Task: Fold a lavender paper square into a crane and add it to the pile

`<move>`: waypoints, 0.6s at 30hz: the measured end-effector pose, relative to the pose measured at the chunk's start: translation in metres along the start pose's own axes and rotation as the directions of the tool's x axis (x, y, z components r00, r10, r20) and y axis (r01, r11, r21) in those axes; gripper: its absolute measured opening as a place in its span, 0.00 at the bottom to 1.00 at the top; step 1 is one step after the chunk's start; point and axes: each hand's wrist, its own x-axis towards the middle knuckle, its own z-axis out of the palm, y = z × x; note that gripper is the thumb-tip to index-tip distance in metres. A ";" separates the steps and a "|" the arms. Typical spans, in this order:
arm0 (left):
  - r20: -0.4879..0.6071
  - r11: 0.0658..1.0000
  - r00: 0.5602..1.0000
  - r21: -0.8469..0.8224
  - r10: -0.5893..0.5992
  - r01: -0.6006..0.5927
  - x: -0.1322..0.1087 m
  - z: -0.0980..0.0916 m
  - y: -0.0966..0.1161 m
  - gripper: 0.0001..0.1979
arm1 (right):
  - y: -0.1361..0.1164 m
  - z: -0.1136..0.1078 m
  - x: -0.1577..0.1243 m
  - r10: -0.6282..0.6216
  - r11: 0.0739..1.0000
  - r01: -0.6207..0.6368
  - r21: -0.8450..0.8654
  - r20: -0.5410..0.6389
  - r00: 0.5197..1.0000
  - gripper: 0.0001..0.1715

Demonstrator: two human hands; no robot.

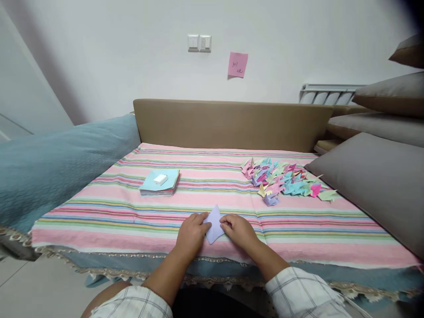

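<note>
A lilac sheet of origami paper [214, 225], folded into a kite-like diamond, lies on the striped cloth right in front of me. Its left edge is under the thumb and fingers of my left hand [192, 234], which press it against the cloth. At its right corner, my right hand [241, 230] pinches the edge between thumb and forefinger, the other fingers curled in. Off to the right is a heap of folded paper cranes [281, 179] in pink, blue, green, yellow and purple. To the left sits a stack of square coloured paper [150, 185], light blue on top.
A small white block [160, 179] rests on the paper stack. Grey cushions [374, 176] border the right side, a blue-covered armrest [66, 163] the left. Behind stands a brown backrest [228, 126]. On the wall are switches [199, 43] and a pink note [237, 65].
</note>
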 end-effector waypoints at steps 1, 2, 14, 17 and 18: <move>-0.020 1.000 1.000 -0.001 -0.017 0.017 0.000 -0.002 0.002 0.11 | -0.002 0.001 -0.001 -0.001 1.000 0.001 0.000 0.003 1.000 0.10; -0.041 0.999 0.999 -0.004 -0.035 0.035 0.000 -0.004 0.006 0.11 | -0.004 0.001 -0.002 0.001 1.000 -0.001 -0.004 0.000 1.000 0.09; 0.067 1.000 0.998 -0.006 -0.012 0.012 -0.007 -0.003 0.022 0.16 | -0.004 0.002 -0.002 0.018 1.000 -0.018 0.013 -0.023 1.000 0.10; 0.077 1.000 0.997 0.014 0.014 -0.015 -0.005 -0.005 0.011 0.15 | 0.006 0.000 0.000 -0.044 0.999 0.040 -0.031 -0.143 0.989 0.12; 0.085 0.999 0.996 0.022 0.024 -0.026 -0.004 -0.005 0.008 0.14 | 0.008 0.001 0.000 -0.081 0.996 0.073 -0.054 -0.163 0.983 0.13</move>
